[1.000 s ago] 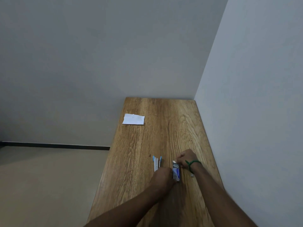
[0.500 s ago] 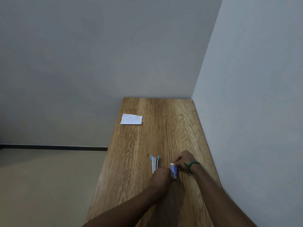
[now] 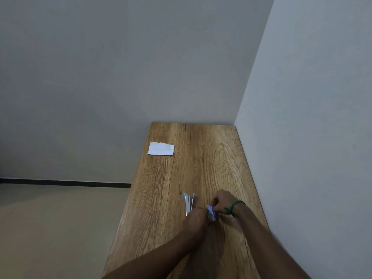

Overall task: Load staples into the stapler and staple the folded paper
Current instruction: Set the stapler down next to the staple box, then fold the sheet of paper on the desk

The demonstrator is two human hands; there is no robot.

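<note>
A small blue and white staple box (image 3: 211, 214) is pinched between both hands near the front right of the wooden table (image 3: 181, 178). My left hand (image 3: 196, 218) grips its near end and my right hand (image 3: 223, 201), with a green band at the wrist, grips its far end. Just left of the hands lies the blue and silver stapler (image 3: 188, 203), swung open, its near end hidden behind my left hand. The folded white paper (image 3: 161, 148) lies flat at the far left edge of the table, well away from both hands.
The table runs along a grey wall (image 3: 312, 137) on its right and meets another wall at its far end. Its left edge drops to a beige floor (image 3: 50, 228). A small pale object (image 3: 231, 216) lies on the wood under my right wrist.
The staple box looks shorter and more tilted than a second ago, and both hands have closed in around it. The stapler and the paper have not moved.
</note>
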